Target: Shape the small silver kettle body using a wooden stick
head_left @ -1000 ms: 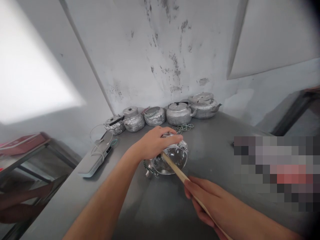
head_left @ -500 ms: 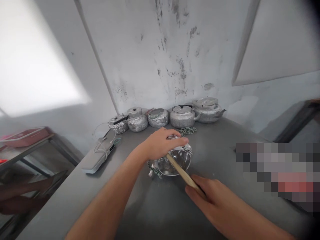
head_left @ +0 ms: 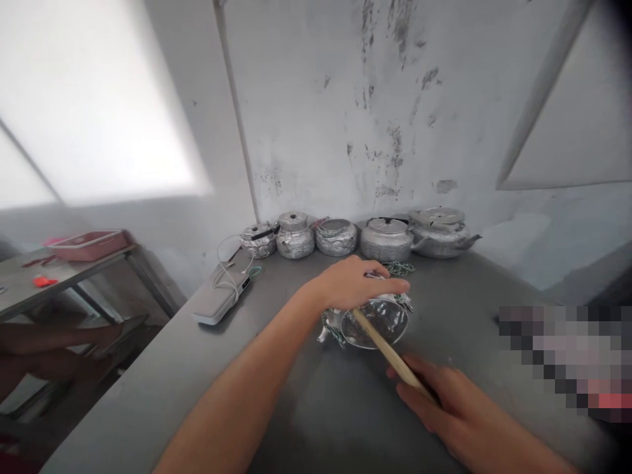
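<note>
In the head view a silvery metal kettle (head_left: 395,320) lies tilted on the grey table, its round mouth facing me. My left hand (head_left: 353,284) lies over the kettle's upper side, thumb and fingers holding it. My right hand (head_left: 439,395) is closed round a pale wooden stick (head_left: 390,354), which slants up and left across the kettle's mouth. The stick's far end comes close under my left palm, and I cannot tell whether it reaches inside. Patterned green cord (head_left: 336,332) hangs at the kettle's left side.
Several dented metal kettles (head_left: 388,240) line the wall, with a coil of cord (head_left: 399,268) before them. A grey power bank (head_left: 222,303) with a white cable lies left. A pink basket (head_left: 91,245) stands on a side table. A blurred-out patch covers the right.
The view has turned left, so the table, kettles and hands sit further right in the picture. Both hands keep their hold, with the stick still across the kettle's mouth.
</note>
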Available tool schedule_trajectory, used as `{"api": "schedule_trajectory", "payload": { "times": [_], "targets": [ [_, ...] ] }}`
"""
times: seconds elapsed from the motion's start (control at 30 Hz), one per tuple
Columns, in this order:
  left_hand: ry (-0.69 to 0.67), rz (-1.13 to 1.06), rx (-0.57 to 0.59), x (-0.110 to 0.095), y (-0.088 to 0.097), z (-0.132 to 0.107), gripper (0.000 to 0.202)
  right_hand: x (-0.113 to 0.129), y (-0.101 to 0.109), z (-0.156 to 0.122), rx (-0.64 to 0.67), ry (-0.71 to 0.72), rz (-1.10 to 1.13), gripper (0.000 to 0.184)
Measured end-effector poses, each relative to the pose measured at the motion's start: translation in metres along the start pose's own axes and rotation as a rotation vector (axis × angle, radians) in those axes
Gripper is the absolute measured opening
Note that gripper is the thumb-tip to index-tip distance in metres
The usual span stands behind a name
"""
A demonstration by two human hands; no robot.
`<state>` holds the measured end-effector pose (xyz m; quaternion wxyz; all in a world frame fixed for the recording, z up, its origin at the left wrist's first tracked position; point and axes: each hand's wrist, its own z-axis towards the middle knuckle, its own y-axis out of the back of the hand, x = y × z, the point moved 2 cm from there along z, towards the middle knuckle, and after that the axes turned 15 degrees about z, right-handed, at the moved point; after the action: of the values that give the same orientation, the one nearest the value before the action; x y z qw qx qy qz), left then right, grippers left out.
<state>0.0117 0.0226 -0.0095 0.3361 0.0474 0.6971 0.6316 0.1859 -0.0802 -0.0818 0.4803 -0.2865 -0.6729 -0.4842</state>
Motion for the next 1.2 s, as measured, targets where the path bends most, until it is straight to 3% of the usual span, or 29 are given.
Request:
{"api": "schedule_trajectory", "payload": {
  "times": [0.17,0.27,0.4,0.57,0.83,1.07,1.2],
  "targets": [
    [-0.056,0.03,-0.01,0.005,0.004,0.001,0.072,-0.006,-0.005,-0.003,0.018,-0.213,0.04,0.031],
    [-0.065,-0.025,-0.001,0.007,0.001,0.001,0.084,-0.005,-0.011,-0.006,0.028,-0.305,0.074,0.032],
    [0.019,-0.053,-0.038,0.009,-0.005,0.002,0.111,0.0,-0.017,-0.008,0.055,-0.285,0.175,0.026],
    [0.015,0.078,-0.1,0.009,-0.005,0.003,0.1,-0.003,-0.025,-0.007,-0.009,-0.228,0.477,0.01],
    [-0.024,0.06,-0.081,-0.004,0.0,-0.003,0.096,-0.009,-0.043,0.001,-0.068,-0.263,0.643,0.031],
    [-0.039,0.08,-0.016,-0.012,0.004,-0.005,0.083,-0.01,-0.034,0.0,0.031,-0.221,0.815,0.036],
    [0.013,0.117,0.034,-0.015,0.004,-0.004,0.089,-0.012,-0.027,-0.002,0.091,-0.273,0.846,0.034]
  ]
}}
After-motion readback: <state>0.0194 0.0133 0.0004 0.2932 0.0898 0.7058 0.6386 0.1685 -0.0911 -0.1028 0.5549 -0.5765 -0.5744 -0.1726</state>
